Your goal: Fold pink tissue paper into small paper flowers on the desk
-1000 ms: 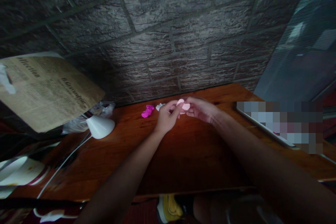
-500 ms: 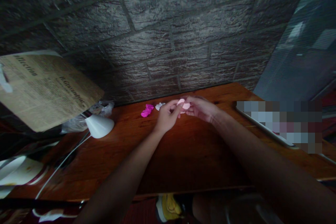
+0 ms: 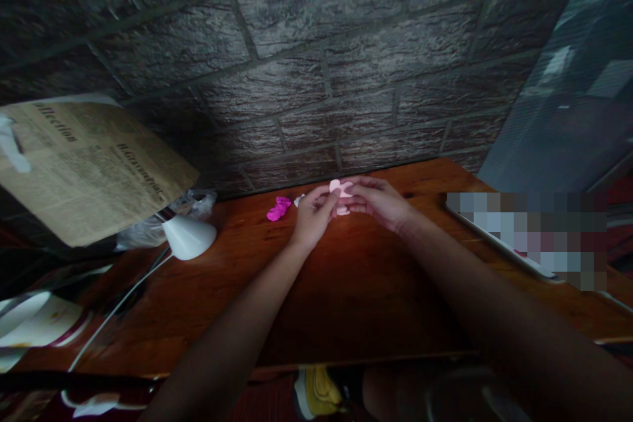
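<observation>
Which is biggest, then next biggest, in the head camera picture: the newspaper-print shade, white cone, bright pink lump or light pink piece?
1. Newspaper-print shade
2. White cone
3. Bright pink lump and light pink piece: I can't rank these, because the left hand and right hand partly cover the light one.

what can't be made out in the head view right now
All in the head view:
Pale pink piece: full outline, partly covered by the left hand and right hand.
White lump: right part, behind the left hand.
White container: left end, cut off by the picture edge.
Printed shade: small print, too blurred to read.
</observation>
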Action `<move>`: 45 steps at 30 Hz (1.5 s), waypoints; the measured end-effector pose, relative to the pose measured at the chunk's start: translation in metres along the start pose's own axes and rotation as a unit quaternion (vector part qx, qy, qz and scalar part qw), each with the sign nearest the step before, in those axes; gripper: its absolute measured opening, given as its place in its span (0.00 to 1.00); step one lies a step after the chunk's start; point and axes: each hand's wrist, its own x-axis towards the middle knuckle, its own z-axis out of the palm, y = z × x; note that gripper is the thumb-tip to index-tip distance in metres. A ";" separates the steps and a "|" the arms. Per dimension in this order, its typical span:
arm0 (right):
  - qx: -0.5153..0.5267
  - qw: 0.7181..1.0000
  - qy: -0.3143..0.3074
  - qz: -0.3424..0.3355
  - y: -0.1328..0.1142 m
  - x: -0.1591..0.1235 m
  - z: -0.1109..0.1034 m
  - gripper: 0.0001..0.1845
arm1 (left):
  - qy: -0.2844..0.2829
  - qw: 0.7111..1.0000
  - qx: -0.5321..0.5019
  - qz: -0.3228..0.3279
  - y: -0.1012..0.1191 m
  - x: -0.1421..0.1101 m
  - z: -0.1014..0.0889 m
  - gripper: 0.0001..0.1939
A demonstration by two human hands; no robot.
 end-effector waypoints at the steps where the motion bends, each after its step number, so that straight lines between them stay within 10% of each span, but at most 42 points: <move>1: -0.004 1.000 0.003 -0.004 0.000 0.000 0.000 0.05 | 0.003 1.000 -0.005 -0.002 0.000 0.000 0.000 0.17; 45: -0.154 0.978 -0.045 -0.132 0.004 0.009 -0.012 0.09 | 0.043 0.997 -0.051 -0.034 0.002 0.003 -0.005 0.17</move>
